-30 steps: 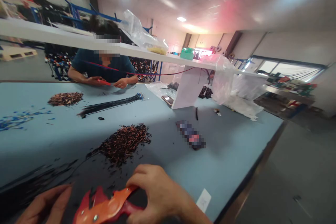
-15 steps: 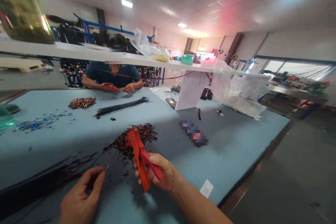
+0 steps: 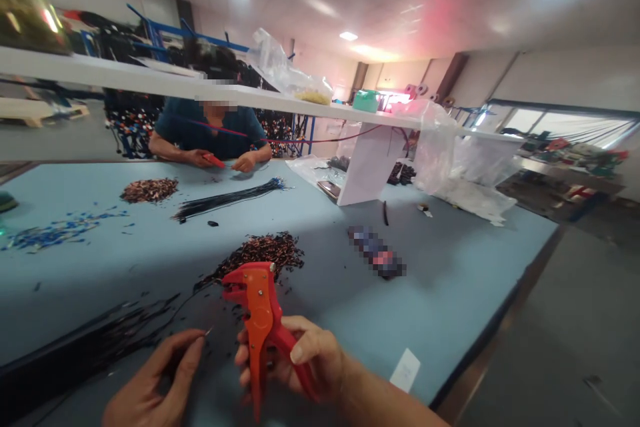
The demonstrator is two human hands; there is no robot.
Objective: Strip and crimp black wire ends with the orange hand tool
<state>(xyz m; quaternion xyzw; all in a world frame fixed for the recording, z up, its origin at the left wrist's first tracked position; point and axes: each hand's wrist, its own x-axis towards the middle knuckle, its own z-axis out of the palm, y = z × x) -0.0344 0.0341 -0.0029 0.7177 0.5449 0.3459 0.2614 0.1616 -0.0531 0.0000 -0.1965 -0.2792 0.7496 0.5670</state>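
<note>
Red and orange hand tool (image 3: 260, 313) in the right hand (image 3: 313, 360), thin wire end (image 3: 209, 331) in the left

The right hand is wrapped around the handles of the tool, which stands roughly upright in view, its head turned to the left and its handles spread apart. The left hand (image 3: 160, 380) is nearly closed, thumb and finger pinching the wire end, apart from the tool.

Behind the tool's head, a pile of black and copper-coloured bits (image 3: 267, 250) lies on the blue table (image 3: 450, 267). Long black wires (image 3: 65, 347) spread beside the left hand. Farther back are a bundle of dark wires with blue tips (image 3: 225, 201), a heap of brown scraps (image 3: 150, 190) and scattered blue scraps (image 3: 60, 230). A white card (image 3: 405, 370) lies near the right forearm, and a pixelated object (image 3: 377, 253) lies beyond it.

A white shelf (image 3: 190, 85) crosses above the table, carrying a green box (image 3: 365, 101) and a clear plastic bag (image 3: 273, 60). Across the table, a person in a dark blue top (image 3: 183, 123) holds a red tool (image 3: 214, 160).
</note>
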